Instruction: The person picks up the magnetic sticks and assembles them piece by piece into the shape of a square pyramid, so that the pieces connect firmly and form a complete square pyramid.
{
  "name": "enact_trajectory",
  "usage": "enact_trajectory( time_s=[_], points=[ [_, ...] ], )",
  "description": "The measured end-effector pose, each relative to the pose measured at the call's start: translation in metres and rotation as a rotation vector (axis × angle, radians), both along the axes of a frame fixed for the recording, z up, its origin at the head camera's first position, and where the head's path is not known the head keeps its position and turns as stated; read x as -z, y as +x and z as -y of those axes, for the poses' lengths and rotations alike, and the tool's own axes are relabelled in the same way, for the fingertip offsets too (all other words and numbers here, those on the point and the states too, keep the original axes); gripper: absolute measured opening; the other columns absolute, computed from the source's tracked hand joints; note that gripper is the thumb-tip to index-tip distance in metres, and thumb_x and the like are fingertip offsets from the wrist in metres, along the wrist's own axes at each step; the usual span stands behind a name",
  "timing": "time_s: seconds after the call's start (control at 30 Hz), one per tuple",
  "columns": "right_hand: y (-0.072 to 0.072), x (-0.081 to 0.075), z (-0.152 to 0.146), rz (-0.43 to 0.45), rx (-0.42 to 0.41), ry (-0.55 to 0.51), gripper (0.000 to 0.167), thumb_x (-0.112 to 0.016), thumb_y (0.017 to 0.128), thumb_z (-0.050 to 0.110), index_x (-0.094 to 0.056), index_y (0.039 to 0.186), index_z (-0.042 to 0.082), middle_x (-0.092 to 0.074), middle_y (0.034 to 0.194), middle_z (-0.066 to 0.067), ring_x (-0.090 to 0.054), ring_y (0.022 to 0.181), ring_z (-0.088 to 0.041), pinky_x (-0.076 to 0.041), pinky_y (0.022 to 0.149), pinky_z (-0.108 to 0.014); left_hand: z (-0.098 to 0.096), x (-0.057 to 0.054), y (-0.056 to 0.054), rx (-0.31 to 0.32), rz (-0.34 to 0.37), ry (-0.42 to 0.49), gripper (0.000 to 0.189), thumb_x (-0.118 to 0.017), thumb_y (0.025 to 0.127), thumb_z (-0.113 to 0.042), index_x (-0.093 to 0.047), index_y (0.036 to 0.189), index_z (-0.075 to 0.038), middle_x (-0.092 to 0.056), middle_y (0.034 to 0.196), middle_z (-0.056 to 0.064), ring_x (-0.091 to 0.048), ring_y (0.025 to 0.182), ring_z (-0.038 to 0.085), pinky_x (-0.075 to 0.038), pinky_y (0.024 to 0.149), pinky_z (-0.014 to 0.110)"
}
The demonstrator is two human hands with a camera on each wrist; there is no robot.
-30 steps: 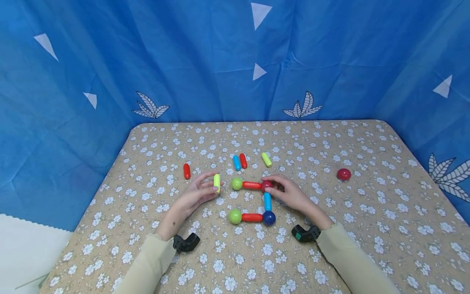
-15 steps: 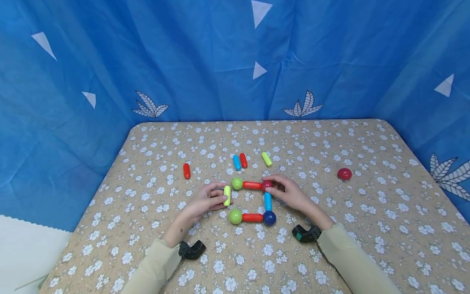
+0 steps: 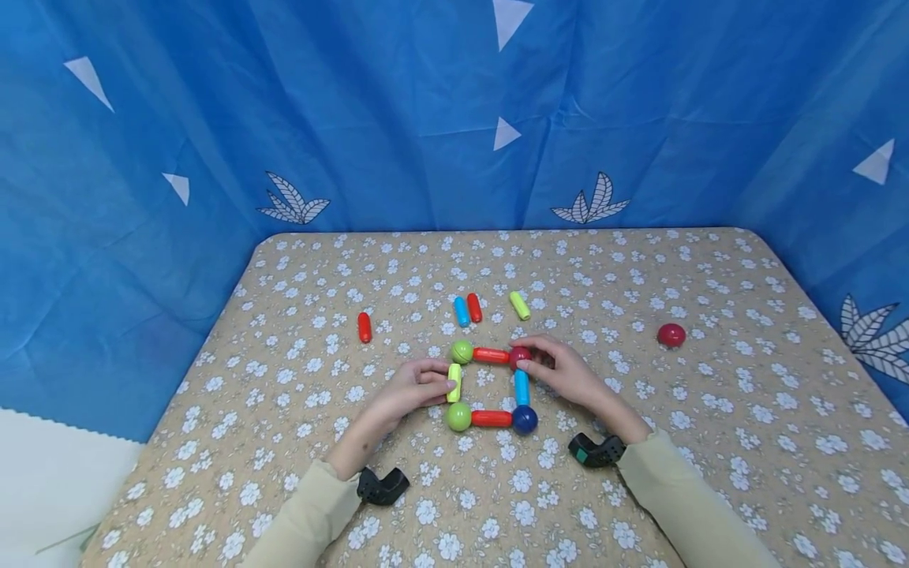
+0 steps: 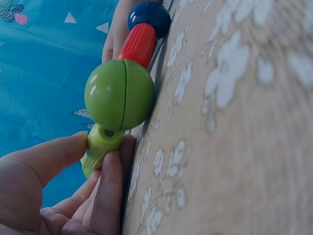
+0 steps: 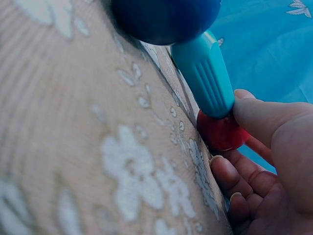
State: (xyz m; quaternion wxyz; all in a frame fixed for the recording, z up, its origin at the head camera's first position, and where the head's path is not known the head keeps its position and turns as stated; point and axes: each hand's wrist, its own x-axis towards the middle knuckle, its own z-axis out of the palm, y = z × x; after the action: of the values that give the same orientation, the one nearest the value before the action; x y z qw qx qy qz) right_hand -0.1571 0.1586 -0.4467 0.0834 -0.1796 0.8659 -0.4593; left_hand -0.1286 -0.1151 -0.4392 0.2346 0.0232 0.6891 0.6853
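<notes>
My left hand (image 3: 408, 388) pinches a yellow-green rod (image 3: 454, 383) between thumb and fingers. The rod lies between two green balls, a far one (image 3: 461, 352) and a near one (image 3: 458, 416); in the left wrist view its end is right at the near green ball (image 4: 115, 93). Red rods, one far (image 3: 491, 356) and one near (image 3: 491, 419), run from these balls to a red ball (image 3: 520, 357) and a dark blue ball (image 3: 525, 420). A light blue rod (image 5: 205, 76) joins those two on the right. My right hand (image 3: 564, 375) holds the red ball with thumb and fingers.
Behind the square lie a blue rod (image 3: 461, 312), a red rod (image 3: 474, 307) and a yellow-green rod (image 3: 520, 305). Another red rod (image 3: 364, 326) is at the left. A red, slightly flattened ball (image 3: 671, 334) sits far right. Blue curtains (image 3: 426, 118) surround the flowered table (image 3: 604, 521).
My left hand has moved right with the yellow-green rod, bringing it from left of the green balls into the gap between them. My right hand stays on the red ball.
</notes>
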Motion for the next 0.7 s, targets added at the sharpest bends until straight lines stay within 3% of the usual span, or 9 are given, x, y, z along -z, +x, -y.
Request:
enact_trajectory(
  time_s=[0.23, 0.7],
  points=[
    [-0.001, 0.000, 0.000, 0.014, 0.001, -0.002, 0.033, -0.062, 0.092, 0.017, -0.059, 0.124, 0.011, -0.056, 0.108, -0.006, -0.049, 0.083, -0.021, -0.044, 0.067, -0.033, -0.004, 0.000, 0.000, -0.023, -0.015, -0.082, 0.035, -0.065, 0.086, -0.004, -0.054, 0.115, 0.012, -0.067, 0.095, 0.016, -0.065, 0.083, 0.018, -0.052, 0.076, 0.031],
    [0.000, 0.000, 0.000, 0.004, -0.005, -0.019, 0.033, -0.062, 0.092, 0.017, -0.059, 0.124, 0.012, -0.055, 0.106, -0.005, -0.048, 0.082, -0.021, -0.044, 0.065, -0.033, -0.011, -0.003, 0.001, -0.055, -0.035, -0.165, 0.031, -0.068, 0.085, -0.005, -0.057, 0.110, 0.011, -0.068, 0.089, 0.014, -0.065, 0.080, 0.018, -0.053, 0.071, 0.030]
  ],
)
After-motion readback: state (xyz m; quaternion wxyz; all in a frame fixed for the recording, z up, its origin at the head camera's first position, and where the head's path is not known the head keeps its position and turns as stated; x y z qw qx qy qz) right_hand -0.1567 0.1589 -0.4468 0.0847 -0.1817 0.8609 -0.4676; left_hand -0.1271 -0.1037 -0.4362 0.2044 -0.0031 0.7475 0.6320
